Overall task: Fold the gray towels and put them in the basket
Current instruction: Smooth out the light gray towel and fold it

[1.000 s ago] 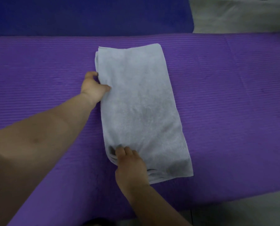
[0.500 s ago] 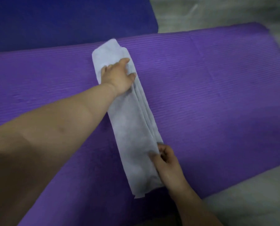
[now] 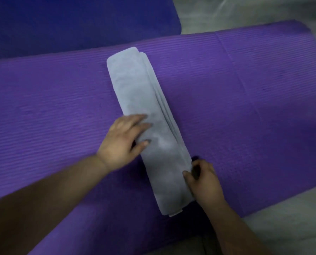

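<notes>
The gray towel (image 3: 135, 92) is now a narrow strip. My left hand (image 3: 124, 142) has slid to its middle, fingers flat and pressing. My right hand (image 3: 203, 181) pinches the layered edge. Ready, I judge, for halving.

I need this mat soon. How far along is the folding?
Done: the towel lies folded into a narrow strip on the mat. In hand: the left hand presses on its middle; the right hand pinches its near edge. Left: likely folding it shorter, then the basket, not in view.

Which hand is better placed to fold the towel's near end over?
Probably the right hand: it grips the gray towel near that end, while the left hand lies flat at its middle.
</notes>
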